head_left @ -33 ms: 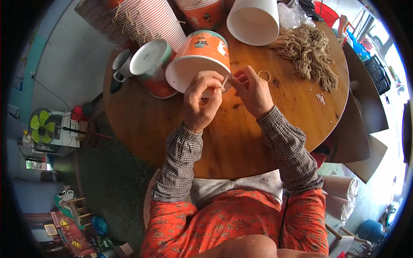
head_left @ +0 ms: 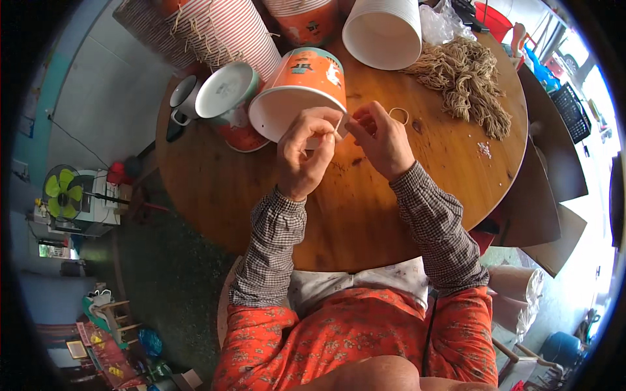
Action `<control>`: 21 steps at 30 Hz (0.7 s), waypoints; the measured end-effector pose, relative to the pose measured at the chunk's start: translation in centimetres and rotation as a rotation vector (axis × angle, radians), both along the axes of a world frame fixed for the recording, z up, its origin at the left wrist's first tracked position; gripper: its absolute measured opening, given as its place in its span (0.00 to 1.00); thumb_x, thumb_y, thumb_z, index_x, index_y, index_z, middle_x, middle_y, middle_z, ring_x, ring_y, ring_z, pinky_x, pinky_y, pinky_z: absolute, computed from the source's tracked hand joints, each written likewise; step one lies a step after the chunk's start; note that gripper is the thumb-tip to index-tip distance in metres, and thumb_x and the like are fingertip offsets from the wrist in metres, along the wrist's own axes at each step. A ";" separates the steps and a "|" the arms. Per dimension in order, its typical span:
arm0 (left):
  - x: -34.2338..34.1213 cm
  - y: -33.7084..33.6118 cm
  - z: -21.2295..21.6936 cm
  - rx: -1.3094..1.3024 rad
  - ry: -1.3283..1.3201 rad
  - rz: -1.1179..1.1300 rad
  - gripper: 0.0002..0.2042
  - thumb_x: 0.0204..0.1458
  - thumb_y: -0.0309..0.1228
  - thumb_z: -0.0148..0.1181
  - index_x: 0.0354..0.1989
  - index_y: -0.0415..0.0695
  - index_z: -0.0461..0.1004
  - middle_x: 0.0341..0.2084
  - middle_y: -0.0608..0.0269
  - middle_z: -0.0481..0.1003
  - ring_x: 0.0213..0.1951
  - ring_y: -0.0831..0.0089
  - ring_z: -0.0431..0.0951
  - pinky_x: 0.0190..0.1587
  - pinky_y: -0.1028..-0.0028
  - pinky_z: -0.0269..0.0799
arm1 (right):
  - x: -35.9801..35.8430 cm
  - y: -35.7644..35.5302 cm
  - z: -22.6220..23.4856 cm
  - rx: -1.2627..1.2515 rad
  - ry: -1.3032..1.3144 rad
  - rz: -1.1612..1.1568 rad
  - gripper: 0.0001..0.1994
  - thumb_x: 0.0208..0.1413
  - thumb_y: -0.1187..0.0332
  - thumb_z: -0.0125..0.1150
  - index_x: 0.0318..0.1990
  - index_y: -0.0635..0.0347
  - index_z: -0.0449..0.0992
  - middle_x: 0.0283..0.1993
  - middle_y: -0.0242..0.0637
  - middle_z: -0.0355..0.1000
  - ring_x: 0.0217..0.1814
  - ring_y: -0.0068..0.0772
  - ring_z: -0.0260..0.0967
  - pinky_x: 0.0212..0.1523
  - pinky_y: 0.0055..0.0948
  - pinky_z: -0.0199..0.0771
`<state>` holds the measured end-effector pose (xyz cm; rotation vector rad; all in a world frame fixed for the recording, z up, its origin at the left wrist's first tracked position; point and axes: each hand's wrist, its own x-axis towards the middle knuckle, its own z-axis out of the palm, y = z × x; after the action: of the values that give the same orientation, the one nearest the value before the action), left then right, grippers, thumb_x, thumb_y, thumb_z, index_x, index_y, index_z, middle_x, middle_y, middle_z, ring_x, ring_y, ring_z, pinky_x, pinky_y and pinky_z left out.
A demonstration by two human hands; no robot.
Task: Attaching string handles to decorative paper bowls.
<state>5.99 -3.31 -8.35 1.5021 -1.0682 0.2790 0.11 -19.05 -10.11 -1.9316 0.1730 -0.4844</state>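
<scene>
Left hand [head_left: 304, 155]: above the middle of the desk, thumb and index finger brought together on a thin pale cord, the other fingers curled
Right hand [head_left: 383, 142]: just right of the left, half closed, thumb and fingertips near one another; whether it grips the cord cannot be told
Thin pale cord [head_left: 338, 134]: at the left hand's fingertips, between the two hands, in front of the orange tub's rim
Slim tan cord loop [head_left: 408, 117]: just beyond the right hand's fingers; any link to the pinched cord is hidden
Orange printed paper tub with white rim [head_left: 310, 77]: on its side, mouth toward the desk's near edge, partly behind the left hand
Green-and-orange paper tub [head_left: 238, 120]: beside it toward the left edge, pale base upward
Grey mug with handle [head_left: 187, 94]: near the left edge
Striped stack of nested paper tubs [head_left: 231, 32]: toward the far left edge, straw-coloured strands draped over it
White round tub [head_left: 381, 38]: toward the far edge, mouth facing the person
Tangled tan cord bundle [head_left: 469, 81]: toward the far right edge
Small white bits [head_left: 484, 150]: near the right edge
Round brown wooden desk [head_left: 352, 225]: under all these, its near edge at the person's lap
</scene>
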 end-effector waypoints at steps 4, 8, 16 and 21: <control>-0.5 -0.6 -0.4 -0.091 0.369 -0.243 0.03 0.60 0.22 0.50 0.38 0.36 0.71 0.43 0.56 0.76 0.37 0.78 0.75 0.43 0.77 0.73 | -0.4 0.0 0.3 -0.164 -0.178 0.070 0.10 0.54 0.69 0.60 0.41 0.63 0.70 0.31 0.43 0.74 0.31 0.40 0.75 0.32 0.34 0.74; 0.2 -0.9 -1.2 0.016 0.279 -0.163 0.05 0.58 0.21 0.53 0.40 0.36 0.74 0.39 0.59 0.77 0.41 0.75 0.77 0.45 0.76 0.74 | -1.0 -0.7 0.3 -0.166 -0.063 0.202 0.09 0.53 0.73 0.60 0.40 0.65 0.69 0.33 0.43 0.75 0.32 0.41 0.76 0.32 0.35 0.75; -0.7 -1.9 -1.8 -0.052 0.449 -0.028 0.08 0.59 0.21 0.52 0.45 0.37 0.73 0.43 0.60 0.76 0.46 0.74 0.76 0.47 0.76 0.76 | -3.2 -0.9 1.0 -0.235 -0.123 0.112 0.08 0.54 0.73 0.59 0.39 0.63 0.68 0.33 0.46 0.75 0.33 0.44 0.76 0.32 0.35 0.76; -0.7 -2.3 -1.8 -0.189 0.321 -0.060 0.11 0.59 0.19 0.51 0.50 0.36 0.70 0.43 0.55 0.76 0.46 0.71 0.77 0.48 0.74 0.76 | -3.3 -0.5 1.3 -0.361 -0.194 0.155 0.06 0.54 0.72 0.58 0.38 0.59 0.68 0.33 0.42 0.74 0.31 0.45 0.74 0.30 0.36 0.74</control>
<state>5.25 -5.65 -10.10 1.2908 -0.8050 0.0884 -3.23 -19.59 -8.84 -2.2119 -0.2015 -0.6272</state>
